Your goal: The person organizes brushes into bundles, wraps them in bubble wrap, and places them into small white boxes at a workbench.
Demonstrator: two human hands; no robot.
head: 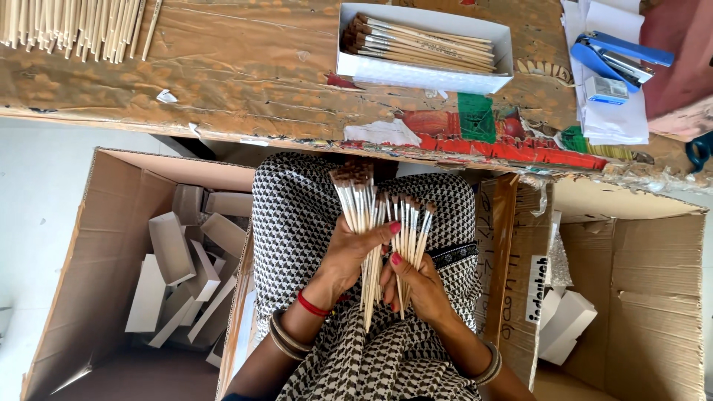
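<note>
Nearest the camera, two forearms with bangles and a lap in black-and-white patterned cloth (297, 215) are seen from above. A bunch of thin wooden-handled paintbrushes (360, 223) is clasped in the left hand (349, 256), fingers curled round the shafts, and a second, smaller bunch of paintbrushes (412, 234) is gripped in the right hand (416, 286). Both bunches are held over the lap, just below the counter (245, 82) edge, the two hands touching. The brushes are held by the lower part of the handles, apparently so that the bristle ends stay free and level. Their long axes run nearly upright in the view, bristle tips pointing away from the body toward the counter, bare handle ends pointing back toward the lap; the right-hand bunch fans slightly outward.

On the counter a shallow white box (356, 67) is laid open with more brushes lying lengthwise inside. A row of bare wooden sticks (74, 26) lies at the far left, and a blue stapler (620, 59) rests on white paper at the right. Open cardboard cartons stand on either side: the left carton (104, 245) is filled with flat white box blanks (174, 252), the right carton (653, 297) with a few white boxes.
</note>
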